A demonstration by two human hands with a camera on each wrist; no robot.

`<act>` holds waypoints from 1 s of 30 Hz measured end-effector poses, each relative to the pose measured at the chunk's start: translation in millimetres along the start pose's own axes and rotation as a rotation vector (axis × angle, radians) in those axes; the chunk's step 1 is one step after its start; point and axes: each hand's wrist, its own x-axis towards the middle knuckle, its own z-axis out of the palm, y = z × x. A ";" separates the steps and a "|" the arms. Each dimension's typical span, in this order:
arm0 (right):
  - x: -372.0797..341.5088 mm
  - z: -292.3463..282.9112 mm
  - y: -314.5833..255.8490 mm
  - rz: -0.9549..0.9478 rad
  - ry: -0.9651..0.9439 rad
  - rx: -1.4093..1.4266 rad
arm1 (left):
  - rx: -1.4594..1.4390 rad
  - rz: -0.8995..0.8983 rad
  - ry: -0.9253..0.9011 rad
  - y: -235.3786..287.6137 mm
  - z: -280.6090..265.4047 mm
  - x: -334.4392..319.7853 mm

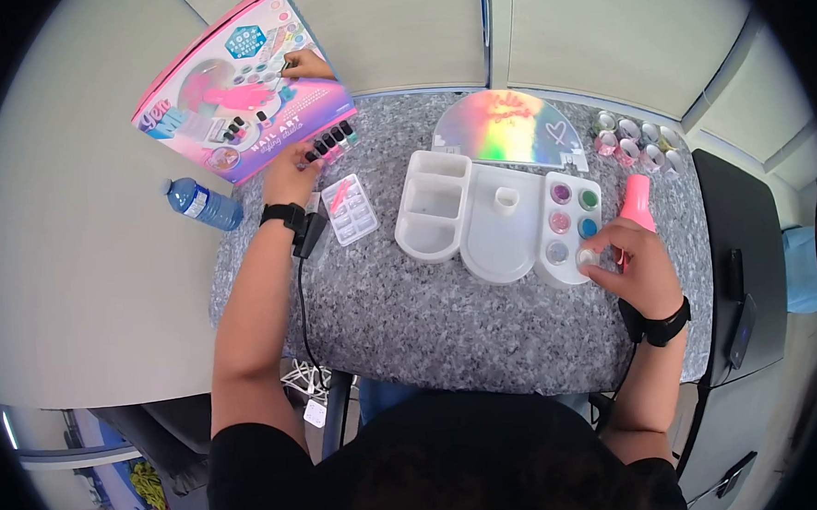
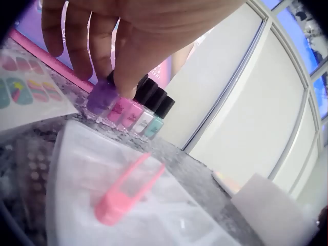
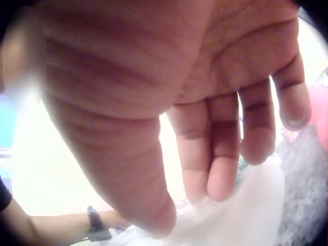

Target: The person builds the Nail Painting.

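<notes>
In the left wrist view my left hand (image 2: 148, 31) pinches the black cap of a purple nail polish bottle (image 2: 100, 100) between thumb and fingers. The bottle stands at the near end of a row with pink, white and mint nail polish bottles (image 2: 152, 128). Over at the right, my right hand (image 1: 645, 266) has its thumb and index finger around a small pale pot (image 1: 586, 259) in the front right well of the white nail station (image 1: 506, 259). Pots of purple, green, pink, blue and silver glitter (image 1: 557, 252) fill the other wells.
Near my left forearm lies a compartment box (image 1: 355, 223) with pink tweezers (image 2: 125, 195) on it. The nail art box (image 1: 243, 88) and a water bottle (image 1: 204, 206) stand left. A holographic panel (image 1: 508, 130), several small jars (image 1: 638, 141) and a pink tapered object (image 1: 639, 201) are right.
</notes>
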 end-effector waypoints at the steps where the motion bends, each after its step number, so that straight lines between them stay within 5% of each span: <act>1: 3.8 2.6 0.9 0.003 -0.020 0.020 | 0.047 -0.021 0.005 6.9 -7.4 0.4; 4: 4.2 7.9 7.4 -0.029 0.004 0.034 | 0.141 -0.091 0.058 51.6 -37.5 -36.0; 6: 1.7 5.3 5.1 0.034 -0.012 0.009 | -0.105 0.027 0.115 78.8 -32.3 -60.0; 9: 3.8 3.2 -2.5 -0.011 -0.019 0.014 | -0.178 0.292 -0.033 129.0 -28.0 -98.6; 12: 3.8 6.3 3.7 -0.036 -0.001 0.044 | -0.156 0.326 -0.237 170.7 -32.0 -126.9; 24: 2.5 7.0 4.4 -0.025 -0.009 0.044 | 0.237 0.475 -0.192 161.3 -4.7 -140.2; 30: 2.2 8.2 4.2 -0.006 -0.002 0.059 | 0.046 0.488 -0.102 152.7 -0.5 -138.2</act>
